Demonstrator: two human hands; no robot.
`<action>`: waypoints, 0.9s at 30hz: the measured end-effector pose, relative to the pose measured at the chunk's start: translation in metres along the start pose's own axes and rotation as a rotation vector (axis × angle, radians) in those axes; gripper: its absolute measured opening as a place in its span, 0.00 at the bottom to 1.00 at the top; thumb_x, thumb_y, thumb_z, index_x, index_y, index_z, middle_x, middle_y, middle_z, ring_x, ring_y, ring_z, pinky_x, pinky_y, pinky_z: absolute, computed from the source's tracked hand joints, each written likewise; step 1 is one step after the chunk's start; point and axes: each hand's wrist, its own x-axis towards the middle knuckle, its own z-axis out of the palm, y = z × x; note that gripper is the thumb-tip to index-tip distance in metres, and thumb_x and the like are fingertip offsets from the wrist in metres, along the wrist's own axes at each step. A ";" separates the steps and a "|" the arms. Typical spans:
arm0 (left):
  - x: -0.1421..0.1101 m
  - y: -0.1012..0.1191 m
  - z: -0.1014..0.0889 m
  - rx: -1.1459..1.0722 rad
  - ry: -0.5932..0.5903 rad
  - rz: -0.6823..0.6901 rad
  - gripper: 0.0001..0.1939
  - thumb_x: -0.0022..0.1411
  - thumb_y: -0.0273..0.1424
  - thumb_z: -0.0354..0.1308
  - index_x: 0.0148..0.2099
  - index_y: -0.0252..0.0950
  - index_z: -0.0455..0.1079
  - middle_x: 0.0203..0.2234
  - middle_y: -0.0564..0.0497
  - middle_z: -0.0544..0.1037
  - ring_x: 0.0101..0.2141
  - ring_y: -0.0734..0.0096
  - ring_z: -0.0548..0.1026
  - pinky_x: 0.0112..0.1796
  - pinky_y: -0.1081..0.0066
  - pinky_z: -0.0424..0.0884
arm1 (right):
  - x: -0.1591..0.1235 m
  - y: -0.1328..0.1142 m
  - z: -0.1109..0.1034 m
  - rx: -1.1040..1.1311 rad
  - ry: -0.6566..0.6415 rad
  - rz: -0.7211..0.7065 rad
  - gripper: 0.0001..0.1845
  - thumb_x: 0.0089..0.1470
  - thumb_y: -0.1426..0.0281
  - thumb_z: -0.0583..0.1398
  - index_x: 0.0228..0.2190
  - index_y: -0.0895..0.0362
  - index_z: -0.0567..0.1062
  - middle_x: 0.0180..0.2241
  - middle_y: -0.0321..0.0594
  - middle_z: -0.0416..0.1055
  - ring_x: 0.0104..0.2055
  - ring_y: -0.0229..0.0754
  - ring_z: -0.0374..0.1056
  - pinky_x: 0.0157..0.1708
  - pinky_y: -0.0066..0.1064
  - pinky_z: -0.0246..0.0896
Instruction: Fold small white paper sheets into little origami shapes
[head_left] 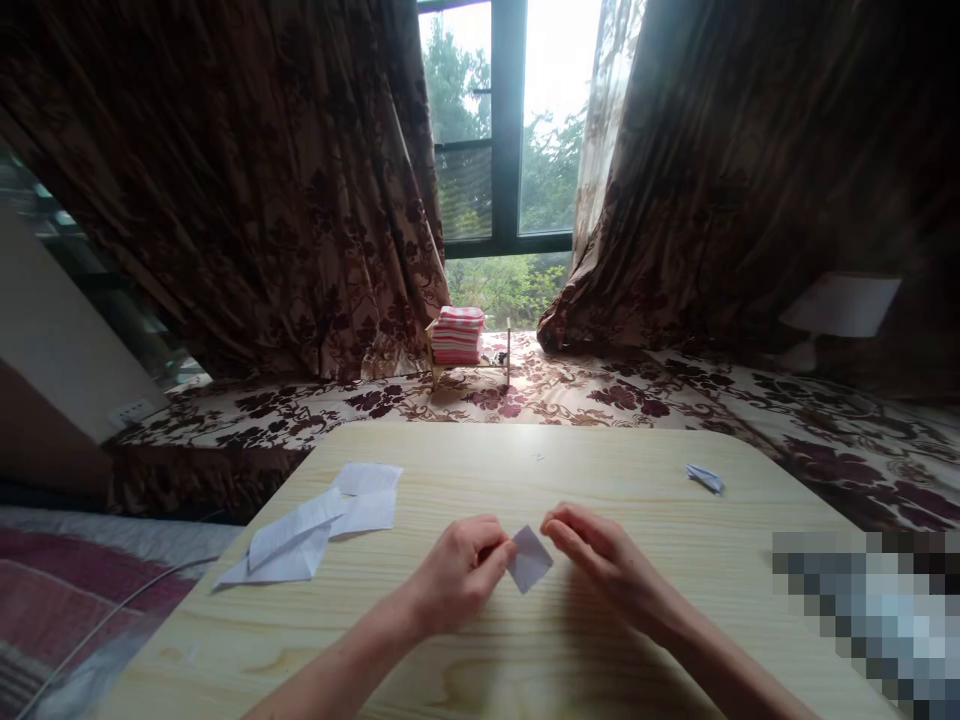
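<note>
A small folded piece of white paper (pixel 529 559) sits just above the light wooden table (pixel 480 660), between my hands. My left hand (pixel 459 573) is curled, pinching the paper's left edge between thumb and fingers. My right hand (pixel 600 555) is just to the paper's right, its fingers bent together with the tips at the paper's upper right corner; I cannot tell whether they grip it.
Several loose white paper sheets (pixel 315 525) lie at the table's left. A small folded paper piece (pixel 705 478) lies at the far right. Beyond the table are a floral-covered ledge (pixel 600 395), a striped pink box on a small stand (pixel 457 335), dark curtains and a window.
</note>
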 end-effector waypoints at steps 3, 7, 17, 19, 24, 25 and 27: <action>0.006 0.003 0.007 -0.021 0.055 0.050 0.17 0.64 0.31 0.46 0.22 0.34 0.57 0.20 0.54 0.62 0.25 0.76 0.62 0.28 0.74 0.57 | -0.001 -0.011 0.014 0.009 -0.098 -0.015 0.20 0.60 0.57 0.48 0.23 0.57 0.65 0.23 0.35 0.60 0.27 0.37 0.56 0.28 0.28 0.53; 0.009 0.010 0.012 -0.040 0.031 0.084 0.18 0.64 0.31 0.46 0.22 0.33 0.60 0.20 0.54 0.63 0.25 0.76 0.62 0.28 0.74 0.58 | -0.004 -0.014 0.016 -0.026 -0.097 -0.091 0.20 0.60 0.60 0.48 0.22 0.57 0.64 0.23 0.34 0.60 0.27 0.36 0.56 0.29 0.28 0.53; 0.009 0.013 -0.004 -0.218 0.313 -0.109 0.17 0.62 0.35 0.49 0.23 0.33 0.65 0.21 0.53 0.63 0.26 0.74 0.62 0.30 0.74 0.59 | -0.001 -0.002 -0.017 0.071 0.268 0.030 0.22 0.57 0.53 0.51 0.21 0.56 0.66 0.19 0.34 0.57 0.24 0.36 0.55 0.24 0.28 0.53; 0.014 0.015 -0.001 -0.284 0.337 -0.144 0.17 0.60 0.36 0.51 0.22 0.33 0.65 0.20 0.54 0.63 0.26 0.74 0.62 0.29 0.74 0.59 | 0.000 -0.004 -0.011 0.141 0.184 0.044 0.22 0.57 0.53 0.51 0.25 0.58 0.70 0.21 0.35 0.61 0.25 0.37 0.58 0.26 0.29 0.55; 0.023 0.022 0.016 -0.510 0.309 -0.204 0.17 0.57 0.38 0.54 0.21 0.33 0.66 0.19 0.54 0.65 0.25 0.74 0.63 0.30 0.74 0.60 | -0.002 -0.012 0.008 0.240 0.038 0.065 0.17 0.55 0.57 0.56 0.26 0.59 0.70 0.23 0.34 0.62 0.26 0.35 0.56 0.26 0.27 0.53; 0.023 0.023 0.019 -0.547 0.283 -0.221 0.17 0.57 0.38 0.55 0.21 0.32 0.66 0.18 0.54 0.66 0.25 0.75 0.63 0.30 0.74 0.60 | -0.003 -0.012 0.009 0.251 0.038 0.065 0.17 0.54 0.57 0.56 0.25 0.59 0.69 0.23 0.34 0.61 0.25 0.34 0.56 0.25 0.27 0.52; 0.021 0.023 0.022 -0.609 0.214 -0.254 0.16 0.55 0.38 0.57 0.23 0.32 0.68 0.18 0.55 0.66 0.24 0.76 0.62 0.28 0.75 0.59 | -0.004 -0.012 0.007 0.262 0.034 0.072 0.17 0.54 0.58 0.56 0.25 0.59 0.70 0.22 0.33 0.61 0.25 0.34 0.55 0.25 0.27 0.52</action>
